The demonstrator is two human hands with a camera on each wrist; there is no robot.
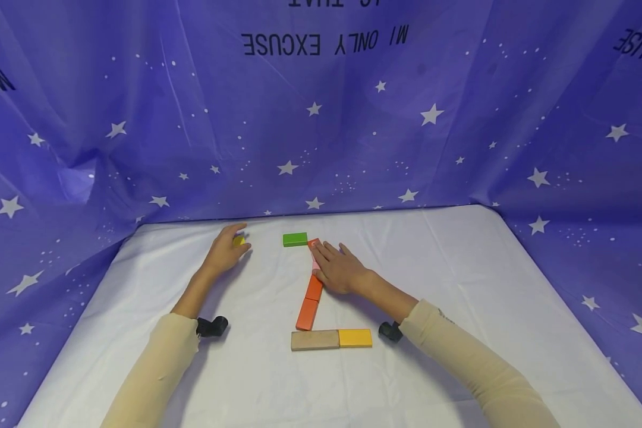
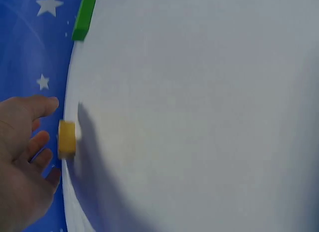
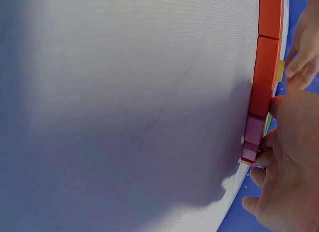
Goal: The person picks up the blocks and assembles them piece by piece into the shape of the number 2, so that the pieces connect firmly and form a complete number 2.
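At the far left of the white cloth, my left hand hovers around a small yellow block, thumb and fingers spread apart without visibly pinching it. My right hand lies with extended fingers over the far end of a slanting row of blocks. Its fingertips touch a red block and pink blocks, partly covering them. Two orange-red blocks continue the row toward me. To the left of the row's far end lies a green block.
Nearer me, a plain wooden block and a yellow-orange block lie end to end crosswise. A purple star-patterned curtain rises behind the white cloth. Black wrist devices hang under both forearms.
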